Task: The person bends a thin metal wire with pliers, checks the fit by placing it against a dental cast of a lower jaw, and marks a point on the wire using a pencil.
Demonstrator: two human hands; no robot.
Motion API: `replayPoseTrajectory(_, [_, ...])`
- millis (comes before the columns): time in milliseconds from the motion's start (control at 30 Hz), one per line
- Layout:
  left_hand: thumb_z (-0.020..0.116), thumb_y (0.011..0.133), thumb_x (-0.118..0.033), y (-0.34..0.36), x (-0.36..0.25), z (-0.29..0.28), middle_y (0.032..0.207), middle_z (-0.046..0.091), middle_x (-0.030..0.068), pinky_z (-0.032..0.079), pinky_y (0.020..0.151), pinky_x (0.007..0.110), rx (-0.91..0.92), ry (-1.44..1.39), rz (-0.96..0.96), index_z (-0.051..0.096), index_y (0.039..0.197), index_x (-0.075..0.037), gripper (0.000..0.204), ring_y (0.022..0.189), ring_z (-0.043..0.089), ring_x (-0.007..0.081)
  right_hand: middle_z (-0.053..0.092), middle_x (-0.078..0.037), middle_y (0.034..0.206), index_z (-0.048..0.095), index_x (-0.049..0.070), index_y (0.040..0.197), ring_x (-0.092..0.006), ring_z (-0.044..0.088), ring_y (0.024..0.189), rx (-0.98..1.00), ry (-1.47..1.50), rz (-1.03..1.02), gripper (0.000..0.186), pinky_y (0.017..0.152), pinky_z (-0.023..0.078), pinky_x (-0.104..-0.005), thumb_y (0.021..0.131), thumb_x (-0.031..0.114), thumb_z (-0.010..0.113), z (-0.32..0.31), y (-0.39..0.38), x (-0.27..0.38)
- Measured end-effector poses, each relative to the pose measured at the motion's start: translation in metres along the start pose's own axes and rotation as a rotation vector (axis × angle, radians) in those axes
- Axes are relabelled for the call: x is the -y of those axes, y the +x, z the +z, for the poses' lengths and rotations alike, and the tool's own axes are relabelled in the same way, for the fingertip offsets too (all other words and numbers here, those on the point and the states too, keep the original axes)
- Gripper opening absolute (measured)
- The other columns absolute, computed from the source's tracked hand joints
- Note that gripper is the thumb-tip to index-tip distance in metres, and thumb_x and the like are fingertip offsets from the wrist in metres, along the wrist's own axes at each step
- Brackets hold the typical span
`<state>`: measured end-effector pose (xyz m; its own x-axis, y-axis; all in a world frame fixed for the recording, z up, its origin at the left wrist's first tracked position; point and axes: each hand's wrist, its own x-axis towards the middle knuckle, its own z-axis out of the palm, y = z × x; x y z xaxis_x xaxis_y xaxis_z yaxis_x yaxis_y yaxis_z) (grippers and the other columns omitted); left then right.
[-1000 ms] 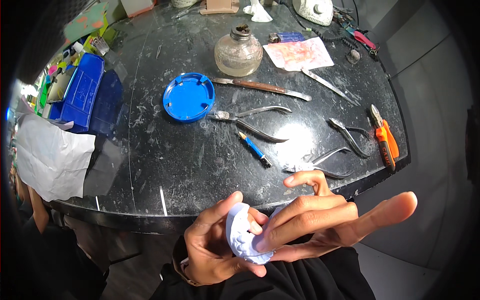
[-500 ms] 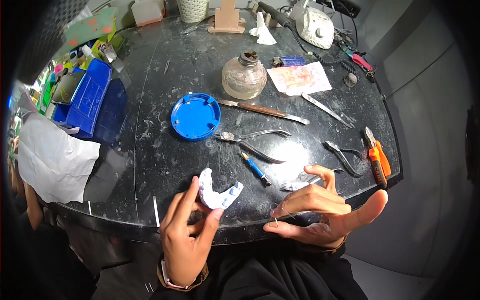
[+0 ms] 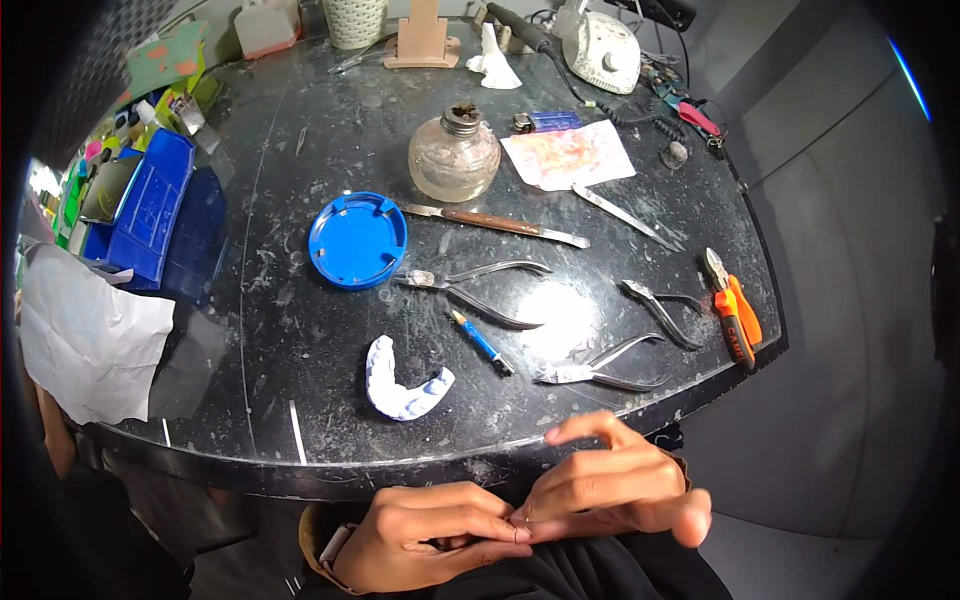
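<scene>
My left hand (image 3: 435,530) and my right hand (image 3: 610,490) meet just in front of the table edge, fingertips touching. Between them is a thin bent wire (image 3: 519,530), mostly hidden by the fingers. Both hands pinch it; the right hand's other fingers are raised and spread. A pale lavender horseshoe-shaped dental model (image 3: 400,402) lies on the table beyond my left hand. The pliers nearest my right hand (image 3: 575,374) lie with their handles spread to the right.
On the black table (image 3: 330,400) are a blue pencil (image 3: 482,342), silver pliers (image 3: 460,281), smaller pliers (image 3: 660,305), orange-handled cutters (image 3: 735,310), a wax knife (image 3: 500,222) and a round blue lid (image 3: 358,240). Farther back stands a glass spirit burner (image 3: 453,160). Blue bins (image 3: 160,210) and white paper (image 3: 95,335) sit left.
My left hand has let go of the dental model, now resting on the table, and moved toward me to the wire. My right hand has brought the wire lower and nearer. The view has shifted slightly.
</scene>
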<state>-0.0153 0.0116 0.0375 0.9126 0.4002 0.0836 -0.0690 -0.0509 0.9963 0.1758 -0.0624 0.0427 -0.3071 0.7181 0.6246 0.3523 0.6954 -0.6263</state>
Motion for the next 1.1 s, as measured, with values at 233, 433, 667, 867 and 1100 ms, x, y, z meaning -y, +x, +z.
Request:
replayPoseTrajectory(233, [0.071,0.067,0.002,0.002,0.017,0.013,0.079,0.064,0.0124,0.053,0.058,0.023,-0.257,-0.202,0.207,0.065,0.078,0.001,0.013,0.070,0.064,0.0169,0.064,-0.011,0.085,0.048,0.002,0.107,-0.0216,0.063,0.075,-0.403,-0.727,0.575,0.057,0.073,0.047,-0.0323,0.058,0.011,0.077,-0.060,-0.027,0.013])
replayPoseTrajectory(433, [0.072,0.066,0.002,0.002,0.018,0.015,0.078,0.064,0.0139,0.054,0.058,0.023,-0.286,-0.197,0.159,0.065,0.077,0.002,0.013,0.072,0.065,0.0192,0.059,-0.012,0.097,0.055,-0.001,0.081,-0.0282,0.057,0.086,-0.150,-0.927,0.765,0.022,0.073,0.045,-0.0331,0.067,0.008,0.069,-0.086,-0.053,-0.026])
replayPoseTrajectory(667, [0.068,0.069,0.004,0.003,0.016,0.022,0.078,0.063,0.0158,0.055,0.060,0.025,-0.364,-0.249,0.184,0.064,0.079,0.003,0.011,0.071,0.065,0.0202,0.052,-0.015,0.086,0.044,-0.002,0.087,-0.0273,0.055,0.080,-0.151,-0.918,0.711,0.012,0.069,0.044,-0.0338,0.081,0.002,0.054,-0.101,-0.057,-0.034])
replayPoseTrajectory(867, [0.066,0.069,0.008,0.006,0.021,0.024,0.080,0.062,0.0198,0.056,0.060,0.025,-0.341,-0.254,0.324,0.063,0.079,0.005,0.011,0.068,0.065,0.0213,0.042,0.001,0.062,0.037,0.010,0.076,-0.0036,0.042,0.037,-1.124,0.537,0.508,0.020,0.027,0.033,-0.0162,0.090,0.022,0.044,-0.113,-0.057,-0.001])
replayPoseTrajectory(1100, [0.067,0.067,0.008,0.007,0.021,0.022,0.081,0.062,0.0189,0.056,0.059,0.024,-0.347,-0.245,0.404,0.062,0.075,0.005,0.010,0.067,0.065,0.0204,0.047,-0.013,0.069,0.039,-0.003,0.110,-0.0164,0.048,0.039,-1.028,1.344,0.638,0.036,0.036,0.043,-0.0270,0.089,0.024,0.029,-0.090,-0.035,0.028])
